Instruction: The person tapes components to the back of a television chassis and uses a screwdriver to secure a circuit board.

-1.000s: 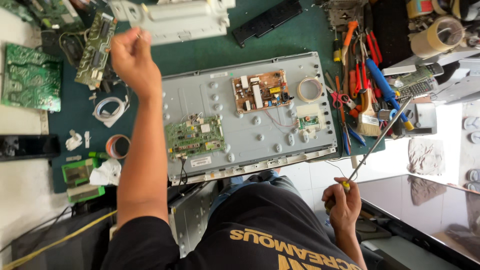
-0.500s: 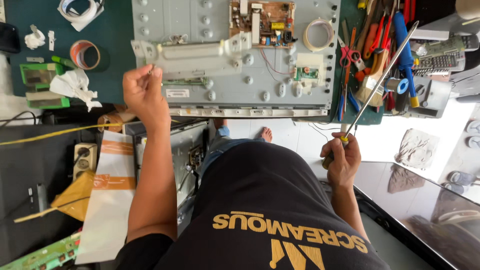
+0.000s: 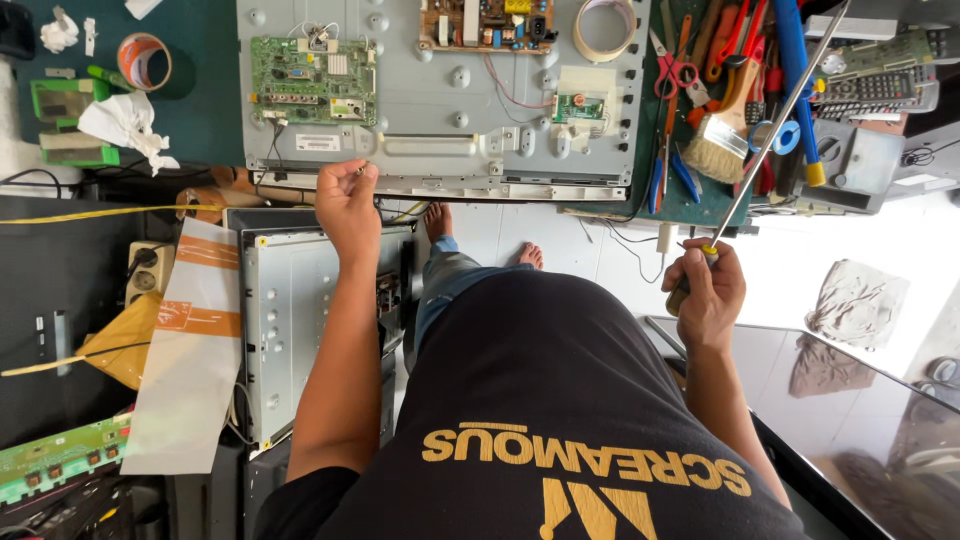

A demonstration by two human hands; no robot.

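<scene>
A: Head view: the left hand [image 3: 347, 203] pinches something tiny, perhaps a screw, at the near edge of the grey metal back panel of a flat screen [image 3: 440, 110] on the green worktop [image 3: 205, 110].

B: And the right hand [image 3: 708, 290]?

A: Closed around a long thin screwdriver [image 3: 770, 135], off the worktop's edge. Looks like fastener work; tools crowd the right side, the panel's middle lies open.

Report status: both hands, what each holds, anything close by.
Left hand pinches a small screw at the grey panel edge. Right hand grips a long screwdriver. Tools crowd the bench beyond.
</scene>
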